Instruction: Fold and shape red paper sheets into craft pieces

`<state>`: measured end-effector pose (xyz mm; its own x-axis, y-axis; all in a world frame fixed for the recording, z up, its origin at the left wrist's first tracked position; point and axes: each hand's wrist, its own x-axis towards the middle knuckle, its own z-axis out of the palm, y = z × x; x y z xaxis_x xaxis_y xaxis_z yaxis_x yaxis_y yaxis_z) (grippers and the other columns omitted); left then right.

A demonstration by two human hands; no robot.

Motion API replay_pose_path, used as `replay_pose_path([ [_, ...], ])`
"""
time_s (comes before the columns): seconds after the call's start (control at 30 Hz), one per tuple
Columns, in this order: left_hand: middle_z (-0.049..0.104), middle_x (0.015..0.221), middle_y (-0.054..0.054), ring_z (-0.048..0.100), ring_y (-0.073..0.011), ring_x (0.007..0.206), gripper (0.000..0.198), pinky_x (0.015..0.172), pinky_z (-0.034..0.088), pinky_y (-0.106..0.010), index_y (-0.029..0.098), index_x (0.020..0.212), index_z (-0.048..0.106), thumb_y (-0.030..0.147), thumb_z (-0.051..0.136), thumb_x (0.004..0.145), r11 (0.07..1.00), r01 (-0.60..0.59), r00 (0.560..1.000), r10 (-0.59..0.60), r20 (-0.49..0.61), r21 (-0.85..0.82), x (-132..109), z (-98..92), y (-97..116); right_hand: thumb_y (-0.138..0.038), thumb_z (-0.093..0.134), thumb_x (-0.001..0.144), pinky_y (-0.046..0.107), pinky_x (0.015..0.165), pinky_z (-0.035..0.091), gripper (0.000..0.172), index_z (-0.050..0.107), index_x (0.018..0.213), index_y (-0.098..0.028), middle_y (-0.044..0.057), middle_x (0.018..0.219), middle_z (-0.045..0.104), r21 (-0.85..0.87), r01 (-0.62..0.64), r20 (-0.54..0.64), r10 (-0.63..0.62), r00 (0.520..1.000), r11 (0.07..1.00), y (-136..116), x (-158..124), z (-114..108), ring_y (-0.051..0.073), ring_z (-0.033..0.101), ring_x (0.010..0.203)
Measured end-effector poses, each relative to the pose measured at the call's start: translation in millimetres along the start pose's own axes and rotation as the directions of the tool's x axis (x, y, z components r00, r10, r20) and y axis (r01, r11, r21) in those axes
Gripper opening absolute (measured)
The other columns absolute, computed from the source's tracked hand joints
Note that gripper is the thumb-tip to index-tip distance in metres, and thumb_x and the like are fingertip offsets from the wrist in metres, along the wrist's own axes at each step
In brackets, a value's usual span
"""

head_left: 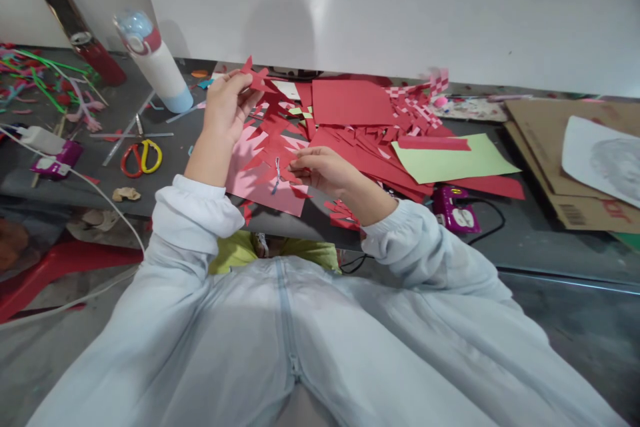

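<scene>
The work looked partway along. A spiky red paper piece (274, 128) had taken shape, its pointed ends jutting out on both sides, and it was up between the hands above a pink sheet (287, 199) on the counter (520, 243). The left hand (226, 107) pinched its upper end; the right hand (327, 172) had its fingertips at the lower side — whether gripping or merely touching, I could not tell. Plenty of material lay unused: loose red strips (360, 153), a whole red sheet (353, 103) and a pale green sheet (450, 163). Pink-and-red checkered pieces (439, 82) seemed finished in their weaving.

The dark counter was crowded — scissors (143, 155) and a white bottle (163, 70) to the left, cardboard (535, 173) to the right. A white panel (425, 13) rose behind, and a red plastic seat (75, 267) stood below, at the left.
</scene>
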<state>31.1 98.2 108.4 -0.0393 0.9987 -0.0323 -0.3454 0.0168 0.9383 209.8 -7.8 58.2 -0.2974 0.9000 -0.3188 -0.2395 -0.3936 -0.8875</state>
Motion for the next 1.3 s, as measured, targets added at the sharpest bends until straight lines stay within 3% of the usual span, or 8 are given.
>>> replay_pose_path([
  [0.23, 0.057, 0.064, 0.003, 0.067, -0.0122, 0.074, 0.029, 0.087, 0.059, -0.027, 0.021, 0.062, 0.053, 0.002, 0.061, 0.083, 0.996, 0.011, 0.999, -0.015, -0.051, -0.083, -5, 3.1, 1, -0.018, 0.079, 0.06, 0.023, 0.06, 0.056, 0.021, 0.058, 0.059, -0.017, 0.0, 0.063, 0.061, 0.022, -0.014, 0.003, 0.014, 1.0, 1.0, 0, -1, -1, 0.009, 0.058, 0.058],
  [0.47, 0.055, 0.058, 0.005, 0.06, -0.0069, 0.059, 0.035, 0.08, 0.06, -0.022, 0.021, 0.058, 0.053, 0.0, 0.056, 0.086, 0.994, 0.012, 1.0, -0.015, -0.023, -0.108, -10, 5.2, 2, -0.016, 0.078, 0.058, 0.024, 0.061, 0.057, 0.021, 0.057, 0.058, -0.017, -0.001, 0.06, 0.059, 0.043, -0.029, 0.01, 0.028, 1.0, 0.999, 3, -1, 0, 0.008, 0.054, 0.053],
  [0.73, 0.068, 0.074, 0.002, 0.072, -0.0159, 0.087, 0.024, 0.086, 0.06, -0.028, 0.024, 0.07, 0.06, 0.004, 0.059, 0.084, 0.995, -0.009, 0.999, 0.004, -0.05, -0.099, -22, 5.7, 3, -0.012, 0.077, 0.055, 0.029, 0.071, 0.06, 0.021, 0.057, 0.058, -0.018, -0.004, 0.058, 0.057, 0.074, -0.074, 0.012, 0.073, 0.997, 0.995, 8, 1, 4, 0.008, 0.055, 0.056],
  [0.83, 0.069, 0.074, 0.002, 0.072, -0.0166, 0.088, 0.023, 0.083, 0.061, -0.026, 0.026, 0.072, 0.061, 0.006, 0.062, 0.083, 0.995, -0.006, 0.999, 0.002, -0.043, -0.097, -30, 7.1, 5, -0.014, 0.079, 0.055, 0.031, 0.076, 0.06, 0.025, 0.054, 0.055, -0.019, -0.005, 0.057, 0.056, 0.096, -0.083, 0.0, 0.084, 0.996, 0.992, 10, 4, 6, 0.008, 0.055, 0.057],
  [0.93, 0.067, 0.072, 0.004, 0.071, -0.0128, 0.079, 0.021, 0.082, 0.06, -0.023, 0.025, 0.074, 0.061, 0.006, 0.063, 0.083, 0.994, -0.025, 1.0, 0.024, -0.015, -0.107, -38, 9.4, 7, -0.021, 0.085, 0.057, 0.028, 0.07, 0.058, 0.03, 0.055, 0.056, -0.019, -0.005, 0.056, 0.056, 0.091, -0.101, -0.006, 0.102, 0.995, 0.991, 12, 6, 9, 0.006, 0.051, 0.053],
  [1.07, 0.064, 0.072, 0.005, 0.068, -0.0107, 0.076, 0.02, 0.081, 0.059, -0.022, 0.024, 0.076, 0.059, 0.006, 0.062, 0.084, 0.994, -0.023, 1.0, 0.022, -0.008, -0.102, -46, 12.6, 10, -0.03, 0.093, 0.052, 0.021, 0.059, 0.051, 0.036, 0.06, 0.059, -0.016, -0.003, 0.057, 0.06, 0.06, -0.106, 0.013, 0.106, 0.994, 0.992, 14, 7, 16, 0.007, 0.055, 0.056],
  [1.3, 0.062, 0.074, 0.005, 0.063, -0.0072, 0.069, 0.021, 0.076, 0.058, -0.019, 0.023, 0.077, 0.058, 0.004, 0.061, 0.085, 0.993, -0.037, 0.999, 0.038, 0.007, -0.114, -51, 13.8, 12, -0.03, 0.095, 0.048, 0.018, 0.044, 0.039, 0.039, 0.066, 0.069, -0.015, -0.001, 0.059, 0.065, 0.015, -0.109, 0.009, 0.109, 0.994, 0.994, 15, 8, 20, 0.006, 0.053, 0.051],
])
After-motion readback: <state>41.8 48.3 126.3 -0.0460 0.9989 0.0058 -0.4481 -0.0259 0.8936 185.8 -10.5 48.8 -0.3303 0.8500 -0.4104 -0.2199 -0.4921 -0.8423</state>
